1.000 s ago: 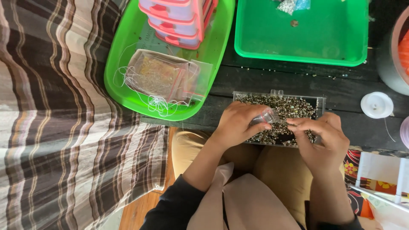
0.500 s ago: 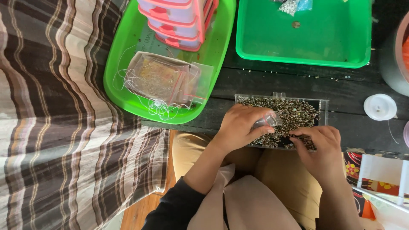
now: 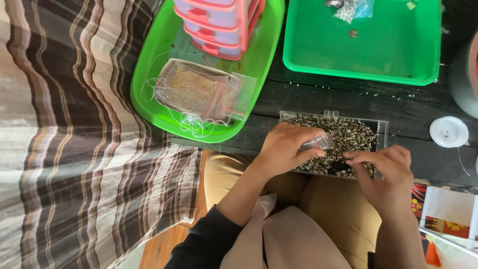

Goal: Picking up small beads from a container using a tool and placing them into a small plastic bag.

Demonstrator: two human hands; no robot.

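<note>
a striped cloth [image 3: 74, 139] in brown, black and cream fills the whole left side and hangs down to the wooden floor. a black table [image 3: 308, 102] runs across the top right. on it, a rectangular green tray [image 3: 318, 50] sits at the upper right with a few small packets at its far edge. an oval green tray [image 3: 159, 60] lies to its left, reaching over the cloth; it carries a stack of pink boxes [image 3: 219, 25] and clear bags [image 3: 199, 92] with loose white thread around them.

at the table's near edge, over the person's tan lap, sits a clear bead box [image 3: 348, 137], full of small dull-coloured beads. a white spool [image 3: 448, 131] lies to its right, apart from it.

the left hand [image 3: 286, 149] rests over the box's left end, fingers curled round a small clear bag [image 3: 317, 144], pinched between thumb and fingers. the right hand [image 3: 386, 172] is at the box's near right edge, thumb and forefinger closed together down among the beads; whether they hold a bead i cannot tell. the two hands are close but not touching.
</note>
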